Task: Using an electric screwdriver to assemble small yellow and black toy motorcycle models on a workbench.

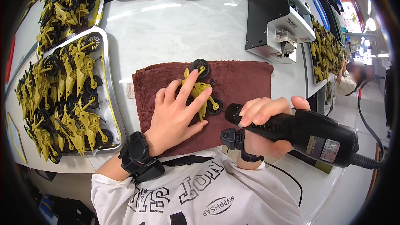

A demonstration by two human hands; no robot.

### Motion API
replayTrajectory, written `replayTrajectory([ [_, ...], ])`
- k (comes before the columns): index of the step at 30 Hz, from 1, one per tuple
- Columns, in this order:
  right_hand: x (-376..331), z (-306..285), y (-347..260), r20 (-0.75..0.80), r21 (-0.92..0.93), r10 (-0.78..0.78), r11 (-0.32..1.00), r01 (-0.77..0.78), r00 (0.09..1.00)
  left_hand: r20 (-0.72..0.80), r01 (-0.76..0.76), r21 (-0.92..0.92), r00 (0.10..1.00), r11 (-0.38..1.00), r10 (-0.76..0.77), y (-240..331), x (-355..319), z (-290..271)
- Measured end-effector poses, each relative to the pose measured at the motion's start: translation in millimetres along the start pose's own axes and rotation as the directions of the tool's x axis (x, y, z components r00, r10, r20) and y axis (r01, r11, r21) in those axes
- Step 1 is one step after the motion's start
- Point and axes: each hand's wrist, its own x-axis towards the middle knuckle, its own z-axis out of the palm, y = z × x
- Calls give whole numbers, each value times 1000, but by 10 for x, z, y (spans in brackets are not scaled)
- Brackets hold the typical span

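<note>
Pressing flat, our left hand lies fingers spread, open, pinning one yellow toy motorbike on the brown towel at table centre. Our right hand is wrapped closed around a black power driver, held level, tip just beside the bike's rear wheel. Two small labels, one silver and one white, sit on the driver body. One grey machine stands behind. Two trays at left hold many bikes, too packed to count.
</note>
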Motion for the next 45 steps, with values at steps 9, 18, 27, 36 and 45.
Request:
replayTrajectory([
  [9,42,-104,99,273,51,-21,999,7,962,-60,14,3,998,1000,-13,-10,3,26],
  [18,93,-19,169,123,6,66,998,-67,990,-97,-53,57,994,997,58,2,44,34],
  [27,1011,-700,-113,-262,-279,-268,941,193,927,-49,-30,80,998,996,34,54,47,72],
  [36,1547,-1041,89,-389,-465,-312,879,108,867,-21,-77,-7,997,997,77,5,30,36],
  [45,613,-489,-98,-34,89,48,995,-44,998,-58,32,-85,998,996,-37,-9,17,-25],
])
